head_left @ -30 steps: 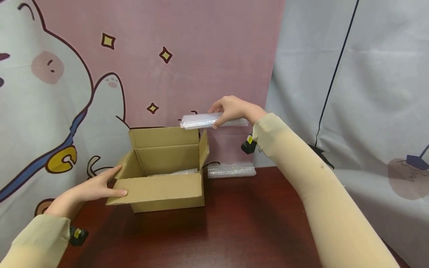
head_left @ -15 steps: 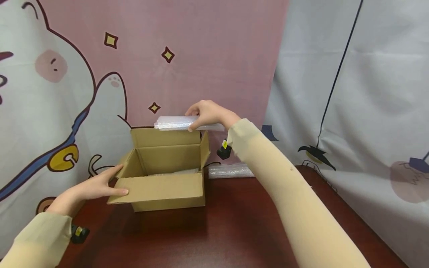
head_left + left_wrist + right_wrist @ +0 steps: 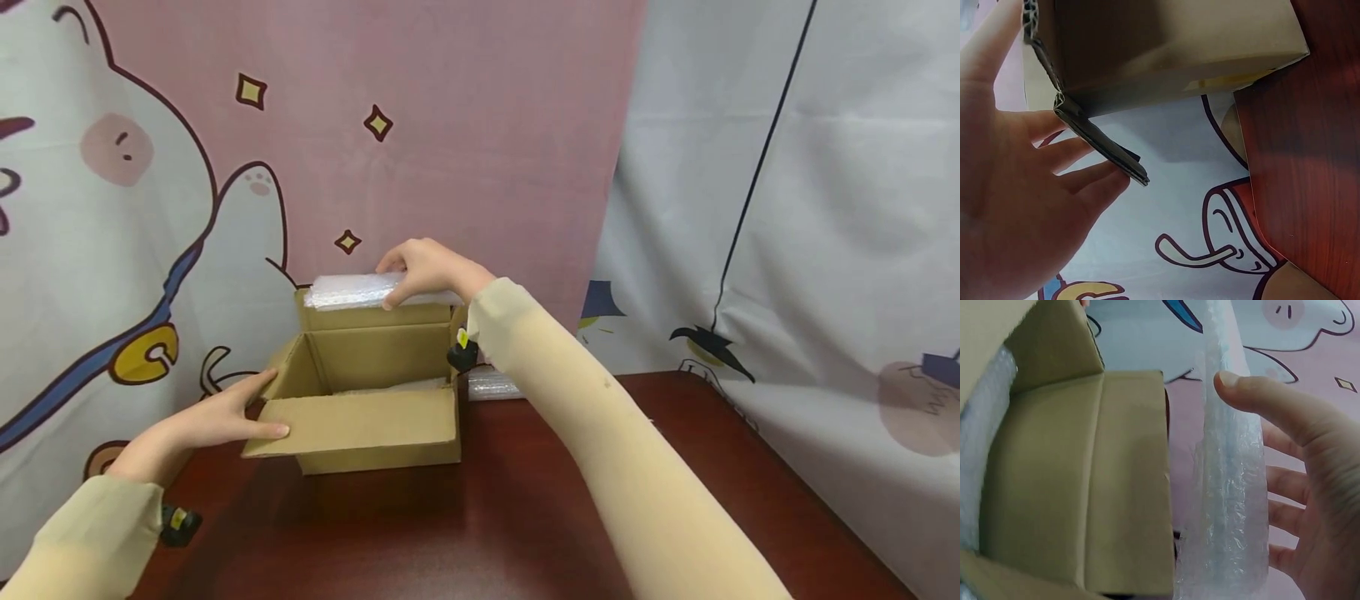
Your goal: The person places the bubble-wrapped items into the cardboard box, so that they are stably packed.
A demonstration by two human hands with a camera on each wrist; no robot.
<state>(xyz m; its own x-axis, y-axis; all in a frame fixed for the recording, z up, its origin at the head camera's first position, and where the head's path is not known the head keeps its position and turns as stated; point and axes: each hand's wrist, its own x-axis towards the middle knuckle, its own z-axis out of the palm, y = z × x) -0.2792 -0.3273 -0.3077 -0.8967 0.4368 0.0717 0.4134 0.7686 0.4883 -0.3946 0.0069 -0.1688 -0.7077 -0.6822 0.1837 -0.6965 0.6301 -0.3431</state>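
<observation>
My right hand (image 3: 433,268) grips a flat bundle of clear bubble wrap (image 3: 343,292), level over the back flap of an open cardboard box (image 3: 367,423). Its thumb lies along the near side of the bundle in the right wrist view, with the fingers behind it (image 3: 1229,481). At the box's front left corner, my left hand (image 3: 212,419) holds the flaps, thumb over the front flap and fingers at the left one. The left wrist view shows those fingers partly hidden behind a flap (image 3: 1100,142). More bubble wrap (image 3: 986,444) lies inside the box, mostly hidden by the front flap.
Another bundle of bubble wrap (image 3: 491,386) lies to the right of the box at the table's back edge, partly covered by the right arm. The box stands on a dark red wooden table (image 3: 525,500). A printed cloth backdrop (image 3: 487,150) hangs close behind.
My right hand has carried the bubble wrap bundle leftward and slightly down, from right of the box to over its back flap. My left hand stays at the box corner.
</observation>
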